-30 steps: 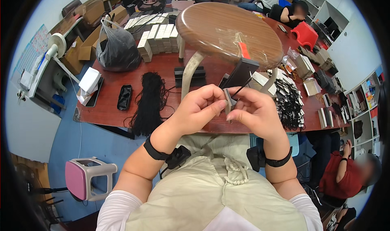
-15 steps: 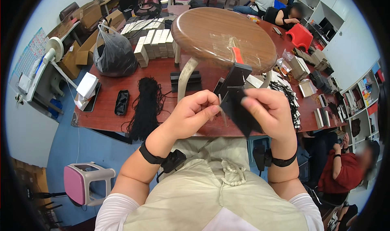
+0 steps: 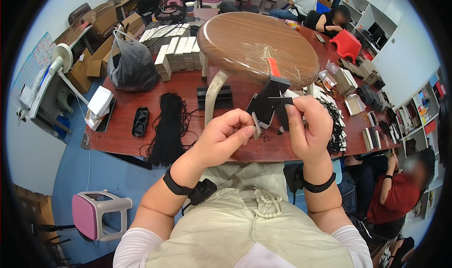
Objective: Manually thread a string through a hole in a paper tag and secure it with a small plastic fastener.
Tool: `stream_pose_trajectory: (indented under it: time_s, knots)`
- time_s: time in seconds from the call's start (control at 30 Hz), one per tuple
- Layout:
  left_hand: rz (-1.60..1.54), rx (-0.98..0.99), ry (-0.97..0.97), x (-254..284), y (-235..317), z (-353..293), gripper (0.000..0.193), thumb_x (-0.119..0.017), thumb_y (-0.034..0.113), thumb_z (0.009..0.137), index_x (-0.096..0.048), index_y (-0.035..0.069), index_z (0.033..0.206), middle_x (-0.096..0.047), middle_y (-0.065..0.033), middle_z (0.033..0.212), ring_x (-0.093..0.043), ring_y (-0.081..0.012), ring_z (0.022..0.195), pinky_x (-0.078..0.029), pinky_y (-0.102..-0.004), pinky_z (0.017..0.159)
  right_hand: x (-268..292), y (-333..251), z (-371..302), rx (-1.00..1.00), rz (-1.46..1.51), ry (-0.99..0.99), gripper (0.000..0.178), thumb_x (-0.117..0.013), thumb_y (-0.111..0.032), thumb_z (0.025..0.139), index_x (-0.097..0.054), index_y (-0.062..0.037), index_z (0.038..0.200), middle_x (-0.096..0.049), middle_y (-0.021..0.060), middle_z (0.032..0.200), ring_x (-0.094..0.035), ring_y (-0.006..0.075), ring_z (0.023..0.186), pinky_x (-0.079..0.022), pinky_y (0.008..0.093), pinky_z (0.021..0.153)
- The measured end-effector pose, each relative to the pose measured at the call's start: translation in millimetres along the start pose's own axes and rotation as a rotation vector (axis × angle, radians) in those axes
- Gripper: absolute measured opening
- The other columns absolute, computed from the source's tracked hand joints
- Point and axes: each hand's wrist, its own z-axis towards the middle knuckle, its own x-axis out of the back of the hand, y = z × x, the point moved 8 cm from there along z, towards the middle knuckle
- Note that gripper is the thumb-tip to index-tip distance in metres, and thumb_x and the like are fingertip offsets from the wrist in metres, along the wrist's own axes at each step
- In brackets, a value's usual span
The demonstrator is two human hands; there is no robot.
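Observation:
My left hand (image 3: 229,135) pinches a thin, flat, greyish piece (image 3: 256,123) between thumb and fingers, near the table's front edge. My right hand (image 3: 310,126) grips a flat black piece (image 3: 281,109) by its right end, with one edge turned toward me. What that piece is I cannot make out. Just beyond my hands stands a tilted black box-like block (image 3: 270,96), below the rim of the wooden round stool (image 3: 259,44) on the table. Orange and clear tape (image 3: 273,66) sticks to the stool top.
A bundle of black cords (image 3: 170,126) and a black tray (image 3: 141,122) lie to the left on the red-brown table (image 3: 197,148). Behind them are stacked white boxes (image 3: 176,56) and a grey plastic bag (image 3: 132,63). More cords (image 3: 336,136) lie right. Other people sit nearby.
The black piece in my right hand has turned from showing its broad face to a narrower view, and risen slightly. My left hand still holds the thin piece, now more visible.

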Motion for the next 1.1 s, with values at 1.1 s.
stream_pose_trajectory:
  time_s: [1.1]
  knots:
    - [0.141, -0.136, -0.044, -12, 8, 1, 0.007, -0.057, 0.009, 0.091, -0.056, 0.003, 0.090, -0.052, 0.0033, 0.079, -0.045, -0.0031, 0.067, -0.038, -0.0192, 0.057, -33, 13, -22, -0.529, 1.198, 0.031, 0.023, -0.053, -0.015, 0.091, -0.050, 0.0010, 0.075, -0.050, 0.0124, 0.078, -0.044, 0.0118, 0.052, -0.040, 0.0209, 0.048]
